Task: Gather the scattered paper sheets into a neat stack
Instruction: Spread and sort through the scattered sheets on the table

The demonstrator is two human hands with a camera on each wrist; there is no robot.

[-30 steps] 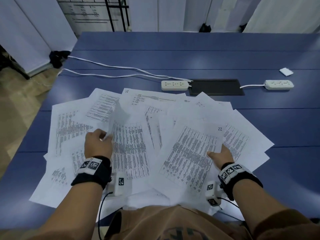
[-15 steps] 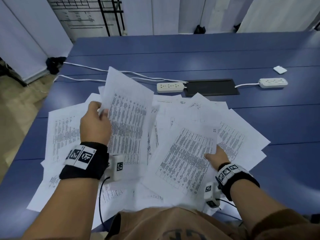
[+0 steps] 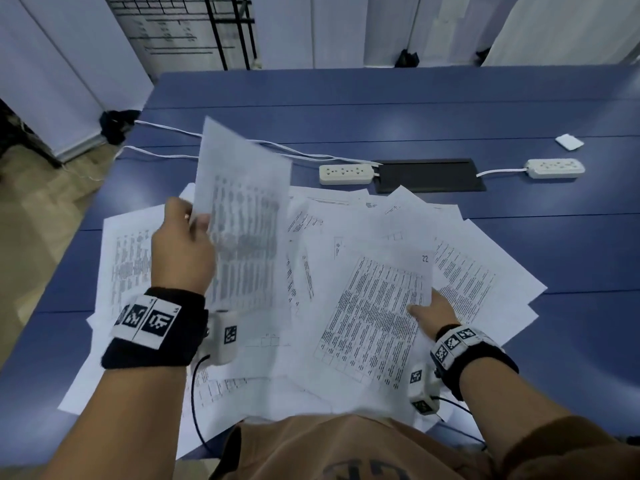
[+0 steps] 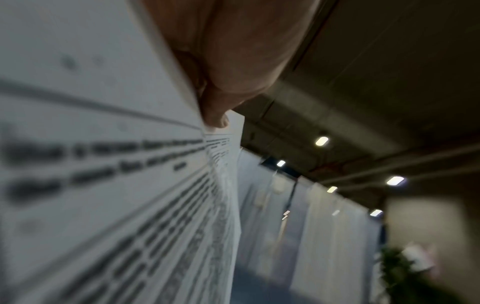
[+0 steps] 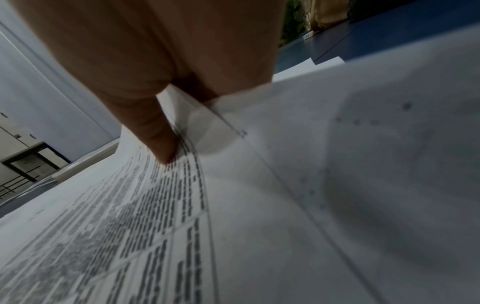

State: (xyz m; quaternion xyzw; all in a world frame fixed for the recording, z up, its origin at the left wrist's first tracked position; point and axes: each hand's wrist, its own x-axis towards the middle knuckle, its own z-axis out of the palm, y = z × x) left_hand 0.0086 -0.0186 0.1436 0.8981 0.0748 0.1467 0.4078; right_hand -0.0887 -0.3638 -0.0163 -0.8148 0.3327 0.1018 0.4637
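Several printed white sheets (image 3: 346, 237) lie fanned and overlapping on the blue table (image 3: 415, 109) in front of me. My left hand (image 3: 183, 237) pinches one printed sheet (image 3: 242, 216) by its left edge and holds it raised, nearly upright, above the pile; the left wrist view shows that sheet (image 4: 103, 164) edge-on under my thumb (image 4: 215, 117). My right hand (image 3: 433, 310) grips the right edge of the sheet numbered 22 (image 3: 377, 313), thumb on top, fingers hidden under the paper. In the right wrist view that sheet (image 5: 130, 216) curls up beneath the thumb (image 5: 155, 133).
Two white power strips (image 3: 346, 174) (image 3: 556, 168) with cables lie behind the pile, on either side of a black cable hatch (image 3: 427, 174). A small white pad (image 3: 569, 141) sits far right. The table's left edge drops to wooden floor (image 3: 34, 209). White partitions stand behind.
My left hand has lifted its sheet off the pile and raised it higher and upright. The right hand has stayed on the edge of sheet 22.
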